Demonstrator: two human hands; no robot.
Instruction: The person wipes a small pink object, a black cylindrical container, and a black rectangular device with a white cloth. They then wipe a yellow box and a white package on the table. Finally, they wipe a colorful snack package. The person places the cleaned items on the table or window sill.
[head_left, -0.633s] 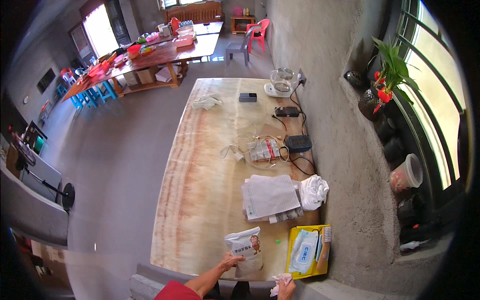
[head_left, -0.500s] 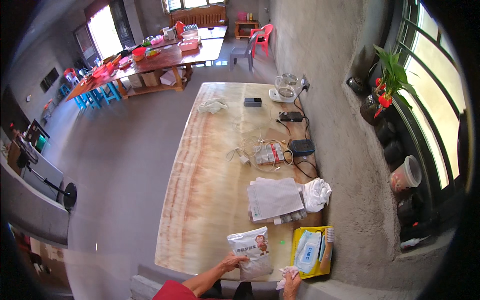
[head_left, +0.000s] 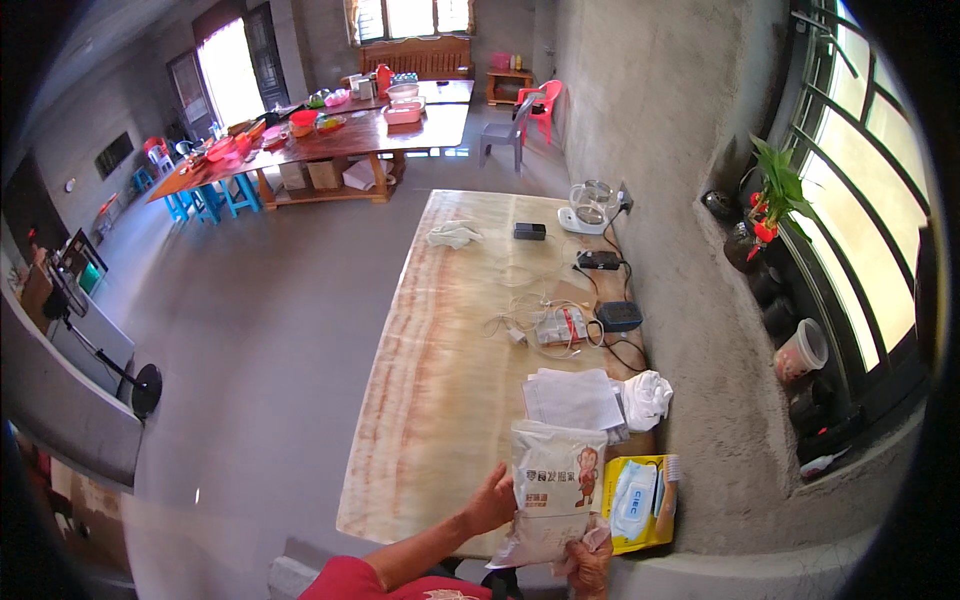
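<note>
A white, printed plastic pouch (head_left: 550,475) with a cartoon monkey on it is held up over the near end of the table. At its left edge is my left hand (head_left: 488,500), closed on the side of the pouch, with the fingertips partly hidden behind it. Lower down, my right hand (head_left: 588,570) is closed around a crumpled pale pink cloth or tissue (head_left: 598,535) at the pouch's lower right corner. What fills the pouch cannot be made out. Right of it sits a yellow tray (head_left: 622,543) holding a pack of wipes (head_left: 634,500) and a comb (head_left: 667,505).
Papers (head_left: 570,398) and a bundled white bag (head_left: 647,400) lie beyond the pouch on the marble-patterned table (head_left: 420,400). Tangled cables, a dark blue box (head_left: 618,316) and a glass kettle (head_left: 594,205) stand farther along the wall. Potted plants line the window ledge at right.
The pouch has been raised and brought right, now overlapping the papers. My right hand, with the cloth, has come against its lower corner. The view has shifted slightly.
</note>
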